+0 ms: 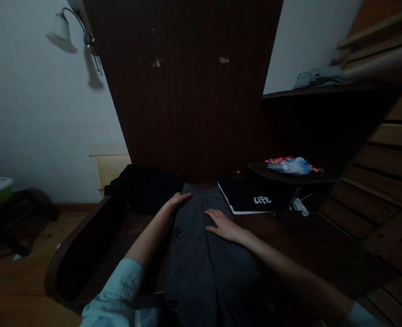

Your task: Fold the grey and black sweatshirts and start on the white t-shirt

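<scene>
A pair of dark grey trousers (194, 254) lies lengthwise in front of me, the waist end far from me and the legs running toward my body. Black lettering shows along the left leg. My left hand (179, 200) is closed on the left edge near the waist, with a fingertip or thumb on top and the other fingers hidden. My right hand (223, 225) rests flat on the right half, fingers spread beside the middle fold. To the right of the waist lies a folded black garment (246, 195) with white lettering and a white edge.
A dark heap of cloth (142, 186) lies at the back left, by a curved wooden armrest (71, 254). On the right, a low shelf (289, 179) bears a colourful plastic bag (291, 165); folded clothes (318, 77) lie on a higher shelf. A dark wooden panel (194, 100) stands behind.
</scene>
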A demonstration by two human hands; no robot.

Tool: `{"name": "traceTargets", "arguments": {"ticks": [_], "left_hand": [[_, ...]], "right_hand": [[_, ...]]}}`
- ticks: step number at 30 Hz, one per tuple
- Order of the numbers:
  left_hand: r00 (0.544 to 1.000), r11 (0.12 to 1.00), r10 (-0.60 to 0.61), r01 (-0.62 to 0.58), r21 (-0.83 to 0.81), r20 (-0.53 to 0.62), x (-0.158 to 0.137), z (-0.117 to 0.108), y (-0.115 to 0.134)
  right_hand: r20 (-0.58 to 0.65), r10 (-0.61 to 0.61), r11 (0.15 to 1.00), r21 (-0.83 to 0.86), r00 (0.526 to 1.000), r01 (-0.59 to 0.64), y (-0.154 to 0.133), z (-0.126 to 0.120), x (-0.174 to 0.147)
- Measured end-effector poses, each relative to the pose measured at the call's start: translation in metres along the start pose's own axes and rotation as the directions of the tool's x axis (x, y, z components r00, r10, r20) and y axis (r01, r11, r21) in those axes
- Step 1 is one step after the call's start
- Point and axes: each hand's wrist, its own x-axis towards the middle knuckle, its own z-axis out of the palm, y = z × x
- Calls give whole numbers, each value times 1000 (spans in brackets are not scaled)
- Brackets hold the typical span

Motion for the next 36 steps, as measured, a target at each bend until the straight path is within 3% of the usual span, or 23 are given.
{"name": "traceTargets", "arguments": {"ticks": [4, 10, 19, 24, 29, 30, 33, 36], "left_hand": [[984, 993, 116, -110, 49, -135, 0, 10, 5], [905, 929, 294, -196, 312, -307, 1, 13, 18], [850, 834, 399, -181, 521, -344, 29, 2, 27], [855, 812, 419, -204, 546, -304, 36, -6, 24], [749, 638, 612, -277, 718, -255, -7, -8, 7], [759, 608, 618, -296, 736, -206, -20, -6, 4], [857, 580, 513, -382, 720, 42, -57, 8, -2], [866, 576, 468, -450, 683, 176, -84, 28, -5]], "right_hand": [[-58, 49, 994, -91, 997, -54, 1, 22, -17], [-9, 57, 991, -120, 998, -57, 2, 25, -14], [65, 109, 987, -126, 992, -100, 9, 16, 40], [69, 125, 984, -139, 990, -115, 10, 13, 57], [50, 121, 986, -126, 991, -113, 13, 17, 56], [44, 116, 987, -121, 992, -110, 14, 18, 56], [-6, 111, 989, -92, 994, -111, 18, 20, 58], [-62, 143, 988, -53, 988, -146, 22, 23, 62]]}}
